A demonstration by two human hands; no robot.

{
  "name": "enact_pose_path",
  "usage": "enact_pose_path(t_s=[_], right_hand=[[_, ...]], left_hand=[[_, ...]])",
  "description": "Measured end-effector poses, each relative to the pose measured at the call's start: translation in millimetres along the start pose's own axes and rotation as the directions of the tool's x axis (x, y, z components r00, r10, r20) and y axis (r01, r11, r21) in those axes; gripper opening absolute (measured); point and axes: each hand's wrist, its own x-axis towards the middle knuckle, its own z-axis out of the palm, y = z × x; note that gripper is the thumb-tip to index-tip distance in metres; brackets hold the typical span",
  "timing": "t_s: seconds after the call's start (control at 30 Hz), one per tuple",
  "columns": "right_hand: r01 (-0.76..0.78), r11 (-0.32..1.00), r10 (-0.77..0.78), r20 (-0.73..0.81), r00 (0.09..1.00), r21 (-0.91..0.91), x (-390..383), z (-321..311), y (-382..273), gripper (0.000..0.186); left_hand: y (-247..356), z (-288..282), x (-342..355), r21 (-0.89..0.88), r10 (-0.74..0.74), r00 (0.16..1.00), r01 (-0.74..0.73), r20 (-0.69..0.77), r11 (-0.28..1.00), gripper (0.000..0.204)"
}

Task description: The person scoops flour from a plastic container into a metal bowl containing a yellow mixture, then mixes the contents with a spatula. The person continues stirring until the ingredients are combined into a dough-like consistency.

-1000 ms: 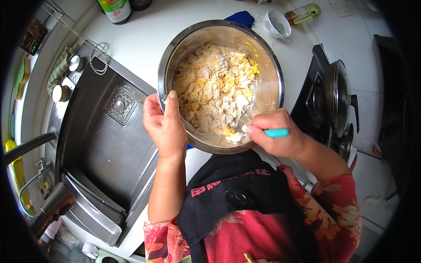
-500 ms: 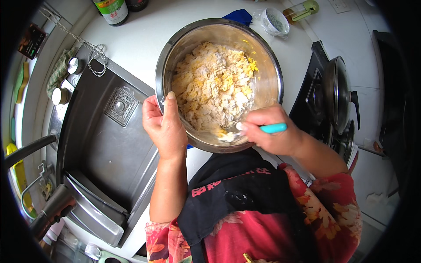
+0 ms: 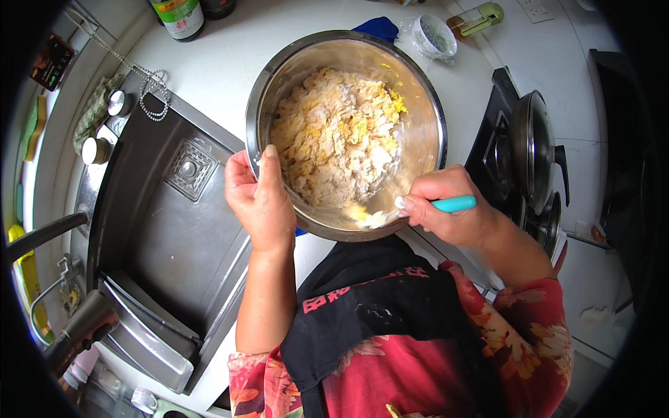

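Note:
A large stainless steel bowl (image 3: 426, 136) stands tilted on the counter in front of me. Inside it lies a lumpy, floury dough mixture (image 3: 334, 132) with yellow patches. My left hand (image 3: 261, 205) grips the bowl's left rim, thumb over the edge. At the near right of the bowl, my right hand (image 3: 446, 205) is closed round a utensil with a turquoise handle (image 3: 456, 203). The utensil's working end is down in the bowl, smeared by motion and coated with dough, so its shape cannot be made out. White flour sticks to a right fingertip.
A dark sink (image 3: 160, 244) with a faucet (image 3: 77, 334) lies left. Behind the bowl are a blue cloth (image 3: 378, 28), a small plastic-covered bowl (image 3: 433, 36) and a green-lidded jar (image 3: 477, 21). A lidded pan (image 3: 533, 150) sits on the stove right. A green-labelled bottle (image 3: 180, 17) stands far left.
My right hand has shifted a little to the right with the utensil, whose end has moved along the bowl's near wall. The left hand keeps its grip on the rim.

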Motion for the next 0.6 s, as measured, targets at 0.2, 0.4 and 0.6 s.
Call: enact_pose_path(t_s=[0.2, 0.4, 0.6], right_hand=[[0.011, 0.893, -0.064, -0.102, 0.993, -0.45, 9.3, -53.0, 11.5, 0.02], [0.083, 0.96, -0.087, -0.002, 0.996, -0.269, -5.9, -26.8, 5.5, 0.023], [-0.092, 0.995, 0.089, -0.123, 0.988, -0.024, -1.9, -12.4, 6.9, 0.024]], left_hand=[[3.6, 3.2, -0.7, -0.013, -0.007, 0.999, 0.007, -0.031, 1.0, 0.009], [0.7, 3.5, -1.2, 0.022, 0.02, 0.999, -0.019, -0.05, 1.0, 0.01], [-1.0, 2.7, -12.7, 0.065, 0.099, 0.994, -0.097, -0.037, 0.993, 0.01]])
